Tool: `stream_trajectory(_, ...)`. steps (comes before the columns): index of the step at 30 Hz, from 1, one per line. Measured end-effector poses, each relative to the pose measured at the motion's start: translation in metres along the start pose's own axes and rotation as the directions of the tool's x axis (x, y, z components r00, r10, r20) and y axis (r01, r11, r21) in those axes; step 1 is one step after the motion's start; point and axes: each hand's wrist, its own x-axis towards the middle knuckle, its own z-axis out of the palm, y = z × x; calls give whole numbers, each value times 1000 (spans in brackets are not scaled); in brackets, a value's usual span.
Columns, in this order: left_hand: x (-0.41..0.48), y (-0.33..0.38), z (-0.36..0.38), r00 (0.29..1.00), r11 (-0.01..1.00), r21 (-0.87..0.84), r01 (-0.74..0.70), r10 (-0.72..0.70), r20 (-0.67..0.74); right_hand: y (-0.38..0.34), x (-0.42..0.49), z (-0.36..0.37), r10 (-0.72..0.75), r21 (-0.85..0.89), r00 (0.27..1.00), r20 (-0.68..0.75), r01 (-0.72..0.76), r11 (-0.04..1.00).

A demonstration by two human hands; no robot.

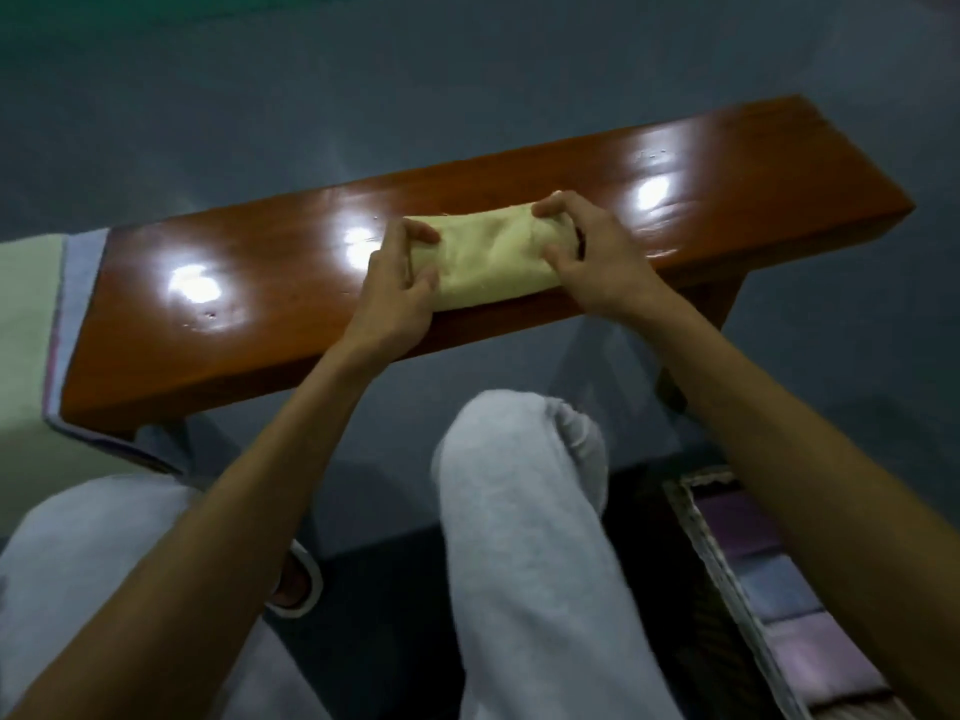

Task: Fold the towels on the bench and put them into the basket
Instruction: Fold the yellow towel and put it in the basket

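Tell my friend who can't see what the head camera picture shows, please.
The left hand and right hand grip the ends of a folded yellow towel on a shiny wooden bench. A basket of folded towels sits lower right.

Dim, soft blur, glare on bench [727, 163]
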Motion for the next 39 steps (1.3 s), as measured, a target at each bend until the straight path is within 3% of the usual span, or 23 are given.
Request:
stream_trajectory(7,3,42,48,999,999,11,37,-37,7,39,-21,-41,-10,54,1000,-23,11,998)
stream_trajectory(13,-20,83,109,992,992,-9,123,-122,21,71,-46,-78,88,43,994,-65,-85,995)
stream_trajectory(17,-39,108,158,984,981,-101,169,-173,-42,105,-66,-100,154,19,983,-100,-153,988)
stream_trajectory(22,-52,124,217,944,905,-295,308,-329,-23,142,-103,-127,214,64,966,-145,-206,976)
stream_trajectory(33,-86,117,313,963,921,-282,270,-263,62,233,-177,-146,376,117,904,-201,-359,926)
stream_trajectory(39,-124,108,367,951,943,-180,279,-244,192,287,-234,-150,502,130,837,-218,-485,865)
